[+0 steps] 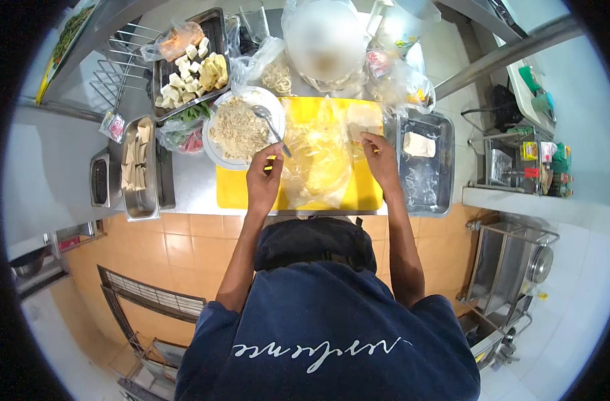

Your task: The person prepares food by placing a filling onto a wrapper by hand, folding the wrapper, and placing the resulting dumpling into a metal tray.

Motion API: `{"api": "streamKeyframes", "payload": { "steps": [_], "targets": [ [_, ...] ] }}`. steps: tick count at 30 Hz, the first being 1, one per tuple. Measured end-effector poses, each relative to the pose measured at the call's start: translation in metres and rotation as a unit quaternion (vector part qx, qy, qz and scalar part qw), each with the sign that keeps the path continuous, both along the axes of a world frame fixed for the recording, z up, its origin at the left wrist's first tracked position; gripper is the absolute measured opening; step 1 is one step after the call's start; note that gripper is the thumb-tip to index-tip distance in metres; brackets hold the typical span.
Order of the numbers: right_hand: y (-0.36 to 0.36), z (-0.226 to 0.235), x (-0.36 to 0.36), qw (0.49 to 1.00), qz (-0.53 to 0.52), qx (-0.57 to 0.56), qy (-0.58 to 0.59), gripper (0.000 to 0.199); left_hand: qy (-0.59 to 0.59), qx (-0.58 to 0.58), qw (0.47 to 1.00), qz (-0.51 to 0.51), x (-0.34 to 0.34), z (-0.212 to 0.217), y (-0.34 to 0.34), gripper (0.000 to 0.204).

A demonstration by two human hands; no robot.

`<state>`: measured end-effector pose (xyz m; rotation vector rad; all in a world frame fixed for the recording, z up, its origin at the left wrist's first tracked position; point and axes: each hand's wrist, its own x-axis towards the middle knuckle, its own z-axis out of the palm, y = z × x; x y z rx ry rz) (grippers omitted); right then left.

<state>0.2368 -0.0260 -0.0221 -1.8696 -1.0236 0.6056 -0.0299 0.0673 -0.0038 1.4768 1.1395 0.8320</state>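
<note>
A yellow cutting board (233, 194) lies before me, with a crumpled clear plastic sheet (318, 164) spread over it. My left hand (265, 177) is closed in a pinch at the sheet's left edge, beside the spoon (270, 123); what its fingertips hold is too small to make out. The spoon rests on a white plate (215, 152) of pale crumbly filling (235, 130). On the board's right side is a pale square wrapper (364, 119), perhaps several stacked. My right hand (381, 160) pinches at its lower edge.
Right of the board, a dark tray (425, 187) holds one pale folded piece (419, 144). At left, a steel pan (141, 200) contains several wrapped strips. Behind the plate stands a black tray (159, 70) of white and yellow chunks. A large plastic-covered tub (325, 40) stands at the back.
</note>
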Motion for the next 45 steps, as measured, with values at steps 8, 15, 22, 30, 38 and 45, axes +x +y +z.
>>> {"api": "streamKeyframes", "payload": {
  "steps": [8, 15, 22, 30, 38, 45],
  "targets": [
    [0.049, -0.023, 0.059, 0.959, 0.054, 0.012, -0.277, 0.033, -0.027, 0.005, 0.999, 0.021, 0.026, -0.004, -0.028, 0.022],
    [0.062, -0.032, 0.065, 0.934, 0.070, -0.053, -0.348, 0.040, -0.019, -0.002, 0.999, 0.040, 0.026, -0.008, -0.030, 0.023],
    [0.070, -0.038, 0.080, 0.949, 0.072, -0.097, -0.292, 0.037, -0.005, -0.033, 0.999, 0.040, 0.024, -0.015, -0.025, 0.024],
    [0.057, -0.012, 0.083, 0.973, 0.113, -0.061, -0.191, 0.025, -0.020, -0.027, 0.998, 0.049, 0.023, -0.011, -0.025, 0.024],
    [0.032, 0.087, 0.046, 0.990, 0.100, -0.071, -0.076, 0.013, -0.021, -0.040, 0.998, 0.033, 0.030, -0.012, -0.023, 0.026],
    [0.027, 0.053, 0.014, 0.973, 0.141, -0.033, 0.179, 0.017, -0.102, -0.123, 0.987, -0.025, 0.041, -0.014, -0.027, 0.034]
  ]
}}
